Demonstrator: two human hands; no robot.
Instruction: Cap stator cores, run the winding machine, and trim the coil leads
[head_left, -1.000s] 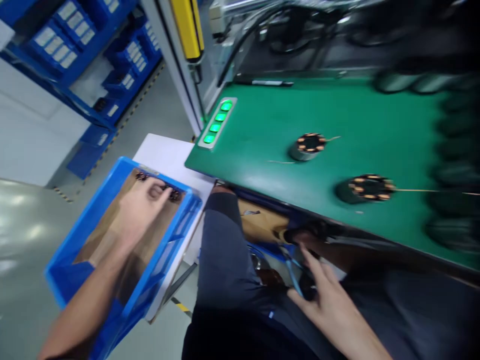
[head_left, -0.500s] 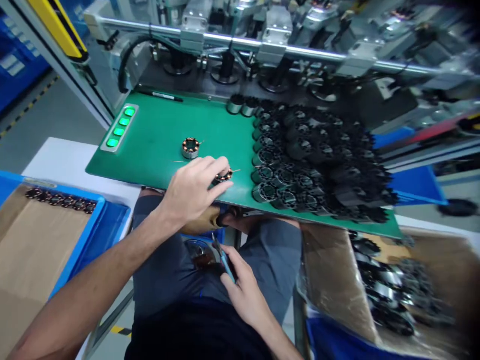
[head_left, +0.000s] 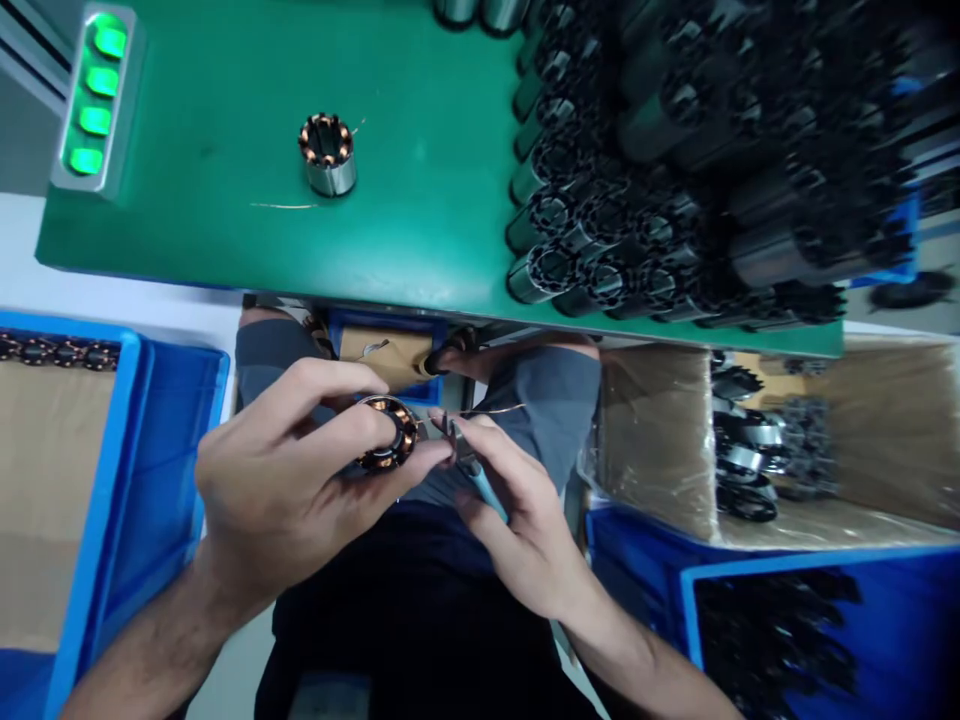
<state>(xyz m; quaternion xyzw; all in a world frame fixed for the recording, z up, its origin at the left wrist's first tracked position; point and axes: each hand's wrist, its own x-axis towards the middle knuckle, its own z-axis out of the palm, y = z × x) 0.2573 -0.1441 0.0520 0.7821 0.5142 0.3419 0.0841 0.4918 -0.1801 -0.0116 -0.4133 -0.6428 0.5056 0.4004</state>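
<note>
My left hand (head_left: 300, 465) grips a copper-wound motor stator (head_left: 406, 432) above my lap, with fingers around and inside its ring. A thin copper wire (head_left: 499, 409) sticks out from it to the right. My right hand (head_left: 517, 510) is closed on a pair of wire cutters (head_left: 489, 492) with light-blue handles. Their jaws are close beside the stator, at the wire; whether they touch it I cannot tell. A second wound stator (head_left: 330, 176) stands upright on the green work surface (head_left: 420, 230), near a loose bit of wire (head_left: 285, 206).
Rows of black-topped stator cores (head_left: 551, 268) fill the mat's right side, stacked higher behind. A panel of green lit buttons (head_left: 95, 120) sits at left. A blue bin (head_left: 127, 400) holds wound stators at left; a plastic-lined box (head_left: 652, 440) and another blue bin (head_left: 690, 610) stand at right.
My left hand has lifted the stator off the green surface and brought it over my lap. The cutters in my right hand have come up beside it. The view has tilted down.
</note>
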